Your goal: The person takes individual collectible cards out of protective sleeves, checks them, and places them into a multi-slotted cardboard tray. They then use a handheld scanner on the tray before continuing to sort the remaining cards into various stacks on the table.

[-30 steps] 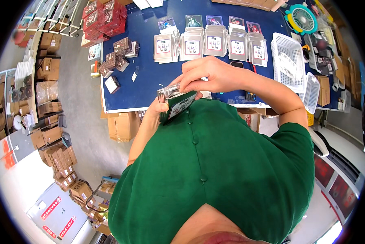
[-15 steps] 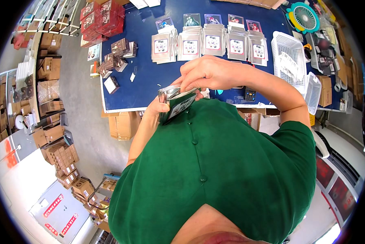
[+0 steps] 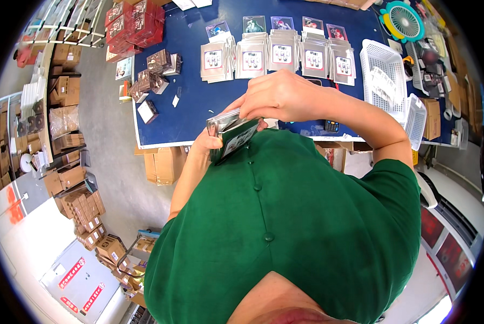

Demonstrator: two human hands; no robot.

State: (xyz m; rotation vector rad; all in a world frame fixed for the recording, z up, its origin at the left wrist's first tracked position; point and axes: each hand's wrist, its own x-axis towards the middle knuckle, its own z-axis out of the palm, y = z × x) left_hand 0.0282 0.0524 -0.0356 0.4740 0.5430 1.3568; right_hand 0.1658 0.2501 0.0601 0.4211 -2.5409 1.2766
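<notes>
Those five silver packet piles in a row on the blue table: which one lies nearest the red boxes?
The leftmost pile. It ends the row on the side of the red boxes; the other four stretch away toward the white basket.

5 rows of silver packets (image 3: 281, 58) lie on the blue table (image 3: 193, 108) beside white baskets (image 3: 383, 75).

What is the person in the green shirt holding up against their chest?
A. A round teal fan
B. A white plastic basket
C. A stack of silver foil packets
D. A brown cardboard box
C: the left hand grips a stack of silver foil packets from below while the right hand pinches its top edge; the white baskets and the teal fan lie on the blue table.
</notes>
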